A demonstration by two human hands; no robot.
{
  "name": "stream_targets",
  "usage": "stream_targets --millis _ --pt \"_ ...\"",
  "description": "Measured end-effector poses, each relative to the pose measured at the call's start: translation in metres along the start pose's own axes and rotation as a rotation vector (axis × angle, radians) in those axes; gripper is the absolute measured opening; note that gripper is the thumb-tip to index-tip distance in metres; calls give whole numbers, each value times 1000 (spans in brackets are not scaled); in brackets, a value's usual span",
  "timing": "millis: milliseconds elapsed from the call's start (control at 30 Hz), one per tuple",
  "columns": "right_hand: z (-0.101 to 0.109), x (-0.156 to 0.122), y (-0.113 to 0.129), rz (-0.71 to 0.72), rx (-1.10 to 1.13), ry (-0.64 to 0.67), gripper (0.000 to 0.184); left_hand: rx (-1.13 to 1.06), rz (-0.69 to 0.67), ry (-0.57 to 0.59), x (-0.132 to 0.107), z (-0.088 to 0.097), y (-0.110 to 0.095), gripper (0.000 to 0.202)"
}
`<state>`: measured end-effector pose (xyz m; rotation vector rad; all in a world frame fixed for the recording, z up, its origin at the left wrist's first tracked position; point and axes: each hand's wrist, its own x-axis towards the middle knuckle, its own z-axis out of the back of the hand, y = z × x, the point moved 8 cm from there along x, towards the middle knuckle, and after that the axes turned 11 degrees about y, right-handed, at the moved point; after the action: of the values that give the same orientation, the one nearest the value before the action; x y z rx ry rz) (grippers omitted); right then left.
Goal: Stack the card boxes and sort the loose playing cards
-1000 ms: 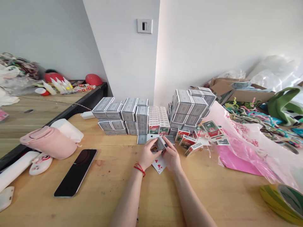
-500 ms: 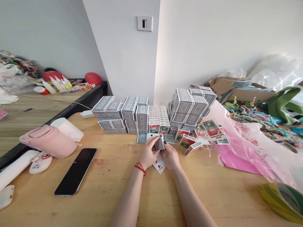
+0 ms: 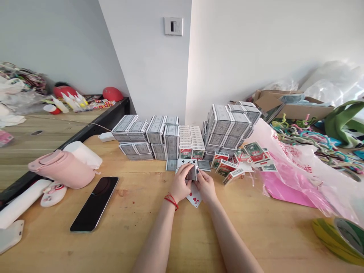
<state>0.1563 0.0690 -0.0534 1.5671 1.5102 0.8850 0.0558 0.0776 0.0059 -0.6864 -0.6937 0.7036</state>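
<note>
Both hands meet at the table's middle around a small deck of playing cards. My left hand, with a red string at the wrist, grips the deck from the left. My right hand pinches it from the right. A face-up card with red hearts lies on the wood under my hands. Just beyond the deck lies a face-up spade card, flanked by two grey-backed cards. Stacks of grey card decks and a taller pile stand against the wall, with red-and-green card boxes between them.
A black phone lies left of my arms, beside a pink bottle on its side and white rolls. Loose card boxes, a pink plastic bag, coloured yarn and cardboard boxes fill the right. A tape roll sits bottom right.
My hands have stayed on the deck, with only small finger shifts. The camera has moved slightly, so things sit a little differently in view.
</note>
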Motion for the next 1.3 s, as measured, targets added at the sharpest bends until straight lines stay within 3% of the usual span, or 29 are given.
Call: stream_targets --millis 167,433,633,800,1033,1300 --pt "7 -2 6 52 -191 -68 34 11 -9 0 1 -1 -2 66" --pt "12 -4 14 79 -370 -130 26 11 -11 34 1 -3 -1 64" --pt "12 -3 6 59 -113 -78 31 17 24 19 2 -1 7 61" --pt "9 -5 8 112 -264 -70 38 35 49 -13 2 -2 13 60" --pt "8 -6 10 129 -237 -47 36 38 49 -32 2 -2 13 61" --pt "2 -1 1 8 91 35 33 45 50 -30 2 1 10 59"
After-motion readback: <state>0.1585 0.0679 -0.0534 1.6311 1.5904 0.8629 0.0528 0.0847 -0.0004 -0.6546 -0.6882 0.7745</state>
